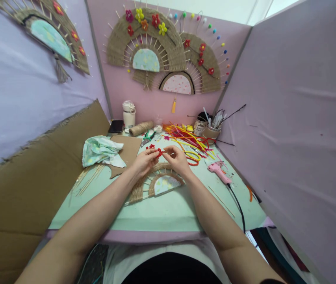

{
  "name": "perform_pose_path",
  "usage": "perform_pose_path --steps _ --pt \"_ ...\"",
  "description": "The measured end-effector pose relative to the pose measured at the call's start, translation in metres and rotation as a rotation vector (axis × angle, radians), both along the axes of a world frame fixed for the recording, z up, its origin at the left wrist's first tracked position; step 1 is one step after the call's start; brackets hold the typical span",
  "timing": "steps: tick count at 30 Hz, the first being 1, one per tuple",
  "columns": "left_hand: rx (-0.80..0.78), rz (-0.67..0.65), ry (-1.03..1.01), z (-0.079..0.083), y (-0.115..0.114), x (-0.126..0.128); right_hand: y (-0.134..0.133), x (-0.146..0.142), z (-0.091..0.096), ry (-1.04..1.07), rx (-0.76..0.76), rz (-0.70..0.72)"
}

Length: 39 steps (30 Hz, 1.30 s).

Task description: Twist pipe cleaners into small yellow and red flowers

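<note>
Between my fingertips is a small red pipe-cleaner flower (160,152), held over the middle of the table. My left hand (146,161) pinches it from the left. My right hand (176,157) is closed at its right side, thumb and finger on a red end of it. Just behind my left fingers lie more red pipe-cleaner pieces (151,146). Below both hands rests a twine-woven fan (138,192) with a pale floral half-circle (166,184) at its base; my right wrist and left hand cover parts of it.
Coloured pipe cleaners (190,140) spread at the back right. A pink glue gun (220,172) with a black cord lies right. Green-handled pliers (148,138), a twine roll (141,128) and a bottle (129,114) stand behind. Floral cloth (101,150), cardboard (130,146) and thin sticks (91,179) lie left.
</note>
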<state>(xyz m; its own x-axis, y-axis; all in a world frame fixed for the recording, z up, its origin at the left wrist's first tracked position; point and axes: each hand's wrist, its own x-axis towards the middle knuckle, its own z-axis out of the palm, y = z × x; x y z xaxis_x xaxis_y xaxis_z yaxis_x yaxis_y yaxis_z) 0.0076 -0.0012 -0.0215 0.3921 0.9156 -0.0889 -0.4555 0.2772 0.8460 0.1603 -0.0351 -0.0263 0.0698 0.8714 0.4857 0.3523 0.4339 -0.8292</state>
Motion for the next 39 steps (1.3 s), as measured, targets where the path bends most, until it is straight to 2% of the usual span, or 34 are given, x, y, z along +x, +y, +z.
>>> perform_pose_path --steps 2,4,7,10,13,19,21,23,25,26,27,30,32,35,39 --pt "0.167 0.071 0.057 -0.001 -0.001 0.001 0.004 -0.001 -0.002 0.262 -0.225 0.045" --pt "0.294 0.083 0.136 -0.003 -0.003 0.002 0.007 -0.001 -0.004 0.450 -0.400 0.145" --pt "0.409 0.057 0.220 -0.008 -0.003 0.003 0.006 -0.001 -0.003 0.569 -0.500 0.271" --pt "0.421 0.046 0.236 -0.012 -0.003 0.005 0.002 -0.002 -0.001 0.589 -0.526 0.334" --pt "0.356 0.037 0.201 -0.013 -0.004 0.006 0.000 -0.002 0.000 0.560 -0.513 0.330" --pt "0.074 -0.015 0.046 -0.010 -0.003 0.007 0.000 -0.003 0.001 0.429 -0.468 0.283" --pt "0.011 -0.024 0.009 -0.012 -0.002 0.007 -0.002 -0.004 0.001 0.279 -0.361 0.180" --pt "-0.014 -0.020 -0.005 -0.015 -0.001 0.007 -0.004 -0.006 0.001 0.069 -0.156 0.039" --pt "0.002 -0.003 0.007 -0.016 -0.001 0.008 -0.006 -0.008 0.000 -0.108 0.033 -0.062" --pt "0.021 0.014 0.025 -0.016 -0.002 0.009 -0.006 -0.009 0.000 -0.154 0.072 -0.084" --pt "0.050 0.036 0.049 -0.016 -0.003 0.010 -0.006 -0.009 -0.001 -0.160 0.060 -0.093" --pt "0.192 0.126 0.151 -0.013 -0.007 0.013 -0.004 -0.009 -0.002 -0.033 -0.128 -0.062" --pt "0.306 0.187 0.234 -0.012 -0.008 0.014 -0.002 -0.008 -0.003 0.024 -0.202 -0.041" --pt "0.409 0.232 0.349 -0.014 -0.006 0.012 0.000 -0.006 -0.005 -0.030 -0.166 -0.065" --pt "0.446 0.227 0.395 -0.017 -0.002 0.007 0.001 -0.003 -0.005 -0.010 -0.165 -0.038"
